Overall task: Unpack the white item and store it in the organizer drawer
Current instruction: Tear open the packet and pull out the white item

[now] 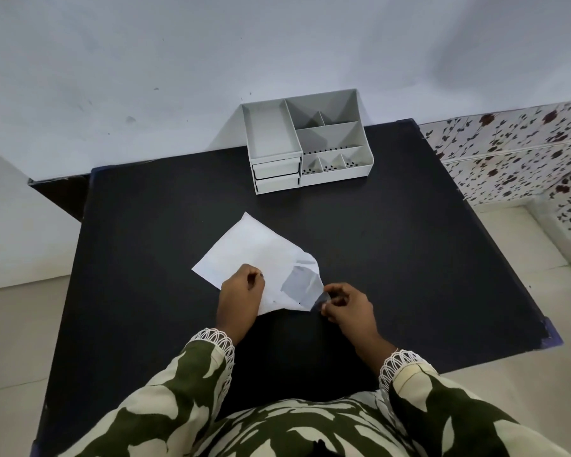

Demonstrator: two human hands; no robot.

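A white flat package [251,255] lies on the black table [409,258], its near right corner crumpled with a greyish flap [299,285] lifted. My left hand [239,296] presses down on the package's near left edge. My right hand [348,306] pinches a small dark, shiny tab [322,300] at the package's near right corner. A grey organizer [330,140] stands at the table's far edge against the wall. Its two small drawers [276,175] at the front left are shut.
The organizer's top has several open compartments, all bare. A pale wall rises behind the table. A floral-patterned surface [521,153] lies to the right and light floor tiles [14,341] surround the table. My patterned sleeves fill the bottom of the view.
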